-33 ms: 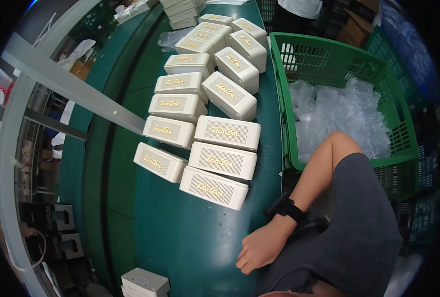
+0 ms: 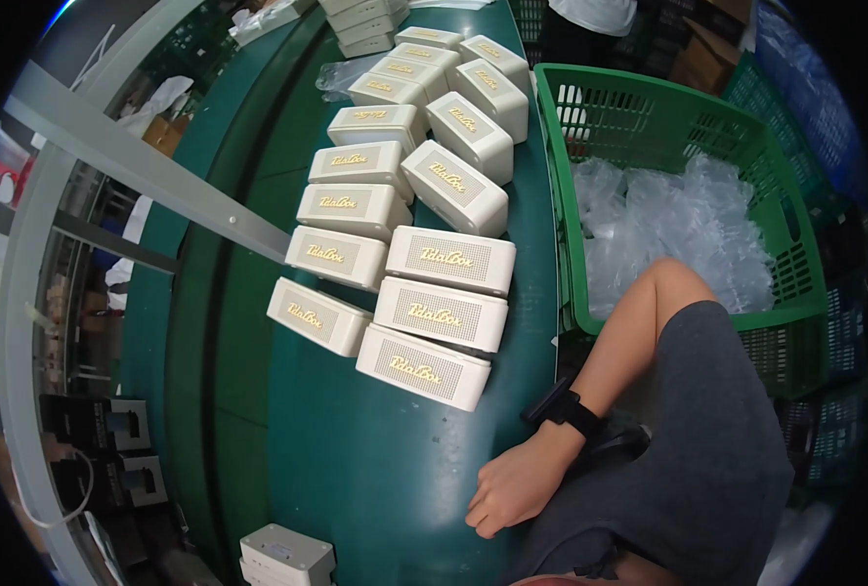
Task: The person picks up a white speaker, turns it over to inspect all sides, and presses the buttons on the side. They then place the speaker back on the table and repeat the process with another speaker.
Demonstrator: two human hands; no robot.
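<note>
My right hand (image 2: pixel 517 493) rests near the right edge of the green table (image 2: pixel 356 449), fingers curled in a loose fist, with nothing showing in it. A black band (image 2: pixel 572 415) circles that wrist. Beyond the hand, several cream box-shaped speakers (image 2: pixel 412 365) with dotted grilles and gold lettering lie in two uneven columns running up the table. The closest one lies ahead and left of my fist, apart from it. My left hand is out of view.
At right stands a green plastic crate (image 2: pixel 688 327) holding crumpled clear bags (image 2: pixel 678 225). Pale stacked casings (image 2: pixel 287 555) sit at the near left, others (image 2: pixel 365 29) at the far end. A grey metal post (image 2: pixel 150 161) slants across the left. A person (image 2: pixel 595 15) stands beyond the crate.
</note>
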